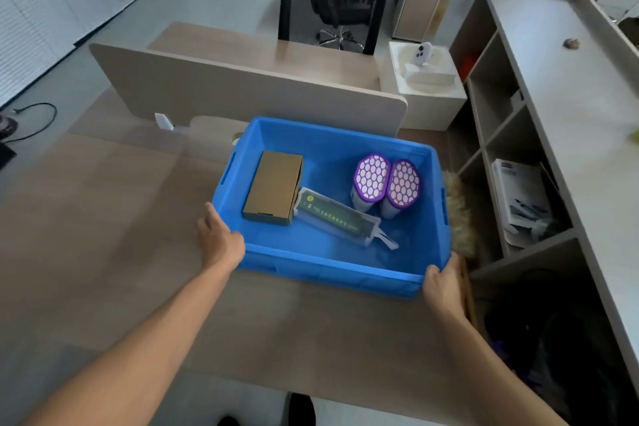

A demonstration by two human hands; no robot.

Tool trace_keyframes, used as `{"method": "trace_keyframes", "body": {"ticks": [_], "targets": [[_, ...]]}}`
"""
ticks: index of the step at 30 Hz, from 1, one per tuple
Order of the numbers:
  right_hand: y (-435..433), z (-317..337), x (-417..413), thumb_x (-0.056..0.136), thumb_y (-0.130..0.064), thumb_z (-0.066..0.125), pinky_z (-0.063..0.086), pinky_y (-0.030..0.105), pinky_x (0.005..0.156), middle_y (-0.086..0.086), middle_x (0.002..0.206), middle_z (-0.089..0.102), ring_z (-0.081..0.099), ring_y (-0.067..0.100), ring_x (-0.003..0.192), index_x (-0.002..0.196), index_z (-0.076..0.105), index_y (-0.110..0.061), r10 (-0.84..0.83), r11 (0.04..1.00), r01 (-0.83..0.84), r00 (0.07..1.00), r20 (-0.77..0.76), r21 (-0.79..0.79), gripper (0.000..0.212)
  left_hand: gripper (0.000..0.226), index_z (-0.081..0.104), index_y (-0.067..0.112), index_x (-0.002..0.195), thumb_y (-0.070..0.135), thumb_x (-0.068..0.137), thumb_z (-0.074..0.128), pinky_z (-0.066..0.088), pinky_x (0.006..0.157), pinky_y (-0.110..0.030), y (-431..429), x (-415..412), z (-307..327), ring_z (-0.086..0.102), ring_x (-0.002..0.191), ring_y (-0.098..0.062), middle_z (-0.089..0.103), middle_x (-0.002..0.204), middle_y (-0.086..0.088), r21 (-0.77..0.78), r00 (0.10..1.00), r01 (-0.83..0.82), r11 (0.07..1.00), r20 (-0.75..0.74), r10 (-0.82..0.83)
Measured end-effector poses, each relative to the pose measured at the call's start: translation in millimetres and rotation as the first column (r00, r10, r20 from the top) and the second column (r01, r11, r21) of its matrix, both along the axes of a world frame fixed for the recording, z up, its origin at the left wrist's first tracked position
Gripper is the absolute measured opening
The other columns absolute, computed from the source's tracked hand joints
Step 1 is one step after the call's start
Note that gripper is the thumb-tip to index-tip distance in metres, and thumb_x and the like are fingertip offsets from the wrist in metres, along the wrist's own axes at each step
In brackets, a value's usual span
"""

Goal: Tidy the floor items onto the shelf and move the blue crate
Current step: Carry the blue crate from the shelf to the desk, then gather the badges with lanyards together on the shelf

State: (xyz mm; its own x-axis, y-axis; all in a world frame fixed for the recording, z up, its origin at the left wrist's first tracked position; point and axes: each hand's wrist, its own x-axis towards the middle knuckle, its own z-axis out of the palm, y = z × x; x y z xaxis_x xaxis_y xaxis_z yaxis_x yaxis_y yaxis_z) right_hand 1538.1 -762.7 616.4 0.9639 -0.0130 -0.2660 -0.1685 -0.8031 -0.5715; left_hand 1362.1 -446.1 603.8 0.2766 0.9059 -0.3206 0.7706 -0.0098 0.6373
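The blue crate (321, 264) rests on a wooden desk (103, 218), near its right edge. My left hand (218, 239) grips the crate's near left corner. My right hand (444, 284) grips its near right corner. Inside the crate lie a brown cardboard box (273, 187), a dark green packet in a clear sleeve (335, 216), and two white containers with purple honeycomb lids (385, 181). The shelf unit (529, 135) stands just to the right of the desk.
A desk partition (224, 86) rises behind the crate. A fluffy tan duster (458, 214) sits between crate and shelf. Papers (522, 201) lie in a lower shelf bay. A black mesh chair (328, 7) and a white box with a controller (423, 73) stand farther back.
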Motion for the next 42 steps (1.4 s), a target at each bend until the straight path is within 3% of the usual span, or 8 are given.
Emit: {"method": "trace_keyframes", "body": {"ticks": [9, 12, 17, 20, 25, 30, 36, 42], "targets": [[10, 1, -2, 0.092, -0.007, 0.045, 0.051, 0.048, 0.087, 0.020, 0.120, 0.055, 0.057, 0.032, 0.099, 0.131, 0.039, -0.005, -0.061, 0.983, 0.072, 0.996, -0.070, 0.170, 0.039, 0.074, 0.003, 0.023, 0.155, 0.012, 0.095, 0.044, 0.035, 0.106, -0.042, 10, -8, 2, 0.032, 0.138, -0.030, 0.016, 0.157, -0.008, -0.022, 0.995, 0.076, 0.997, 0.066, -0.074], [8, -2, -8, 0.096, -0.021, 0.046, 0.051, 0.050, 0.090, 0.019, 0.122, 0.056, 0.059, 0.035, 0.105, 0.133, 0.038, -0.008, -0.082, 0.979, 0.093, 0.994, -0.066, 0.183, 0.040, 0.073, 0.007, 0.026, 0.155, 0.026, 0.096, 0.050, 0.035, 0.106, -0.039, 11, -22, 3, 0.034, 0.140, -0.028, 0.022, 0.159, -0.006, -0.047, 0.989, 0.102, 0.994, 0.108, -0.097], [10, -16, -33, 0.100, -0.051, 0.037, 0.033, 0.052, 0.112, 0.029, 0.140, 0.050, 0.049, 0.043, 0.129, 0.142, 0.038, -0.001, -0.192, 0.970, 0.203, 0.977, -0.091, 0.136, 0.065, 0.064, 0.033, 0.022, 0.149, 0.027, 0.090, 0.058, 0.041, 0.093, -0.031, 6, -70, -4, 0.057, 0.121, -0.022, 0.058, 0.137, -0.001, -0.102, 0.977, 0.016, 0.995, 0.212, 0.006], [18, -32, -68, 0.099, -0.054, 0.038, 0.037, 0.047, 0.103, 0.032, 0.135, 0.054, 0.051, 0.046, 0.126, 0.129, 0.047, 0.005, -0.201, 0.960, 0.239, 0.951, -0.234, 0.145, 0.066, 0.047, 0.054, 0.019, 0.135, 0.019, 0.088, 0.061, 0.041, 0.083, -0.026, -1, -118, -14, 0.064, 0.106, -0.023, 0.069, 0.114, -0.005, -0.149, 0.980, -0.052, 0.988, 0.184, 0.079], [56, -68, -151, 0.091, -0.024, 0.060, 0.056, 0.052, 0.090, 0.006, 0.096, 0.075, 0.073, 0.021, 0.083, 0.100, 0.069, -0.020, 0.227, 0.972, -0.196, 0.917, -0.328, 0.126, 0.014, 0.027, 0.068, 0.021, 0.112, 0.022, 0.087, 0.060, 0.049, 0.085, -0.033, -25, -246, -47, 0.068, 0.097, -0.023, 0.073, 0.100, -0.005, -0.239, 0.973, -0.163, 0.957, 0.122, 0.196], [147, -79, -259, 0.090, -0.016, 0.058, 0.057, 0.043, 0.080, 0.007, 0.081, 0.074, 0.071, 0.022, 0.075, 0.088, 0.067, -0.019, 0.696, 0.647, -0.750, 0.507, -0.509, 0.136, 0.010, 0.020, 0.067, 0.023, 0.108, 0.022, 0.090, 0.059, 0.054, 0.090, -0.040, -69, -396, -92, 0.069, 0.095, -0.024, 0.072, 0.107, -0.006, -0.424, 0.876, -0.439, 0.792, -0.005, 0.482], [286, -98, -417, 0.094, -0.031, 0.053, 0.045, 0.024, 0.078, 0.003, 0.101, 0.070, 0.065, 0.019, 0.092, 0.113, 0.067, -0.021, 0.844, 0.034, -0.995, -0.022, -0.536, 0.095, 0.026, 0.019, 0.069, 0.016, 0.095, 0.026, 0.079, 0.066, 0.055, 0.081, -0.039, -137, -567, -131, 0.070, 0.079, -0.027, 0.072, 0.084, -0.008, -0.538, 0.462, -0.793, 0.285, -0.228, 0.857], [410, -97, -562, 0.092, -0.029, 0.054, 0.050, 0.031, 0.085, 0.005, 0.102, 0.071, 0.069, 0.025, 0.100, 0.109, 0.066, -0.021, 0.837, -0.166, -0.984, -0.173, -0.520, 0.061, 0.022, 0.020, 0.059, -0.011, 0.078, 0.007, 0.089, 0.060, 0.040, 0.058, -0.032, -162, -699, -160, 0.049, 0.043, -0.020, 0.051, 0.055, -0.011, -0.606, 0.190, -0.792, -0.072, -0.356, 0.915]]}}
